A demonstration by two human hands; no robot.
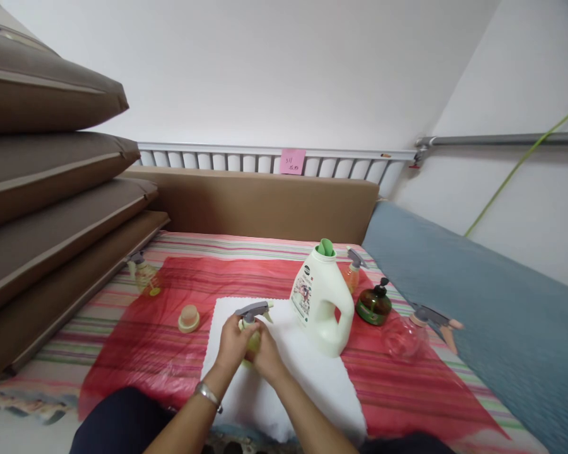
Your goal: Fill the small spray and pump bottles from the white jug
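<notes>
Bg.: white wall (265, 82); red sheet (246, 277) over striped cloth (208, 244). Main item: yellow-green spray btl. (254, 342), grey trigger head (254, 309), L of white jug (319, 309), above white cloth (317, 378). Left hand (234, 340) & right hand (265, 353) both grasp btl. below head, prob. for steadiness; cloth likely vs. drips. Jug: upright, green top (325, 247). Behind jug, R: orange spray btl. (351, 277), part hidden. R of jug: dark-green pump btl. (373, 308), then pink spray btl. (404, 338). Well L of jug: round tub (189, 318), yellow spray btl. (146, 277), perh. apart for elbow room.

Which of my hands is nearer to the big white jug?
Your right. The right hand holds the spray bottle, left of the white jug; the left hand also grips the bottle, but farther left.
</notes>
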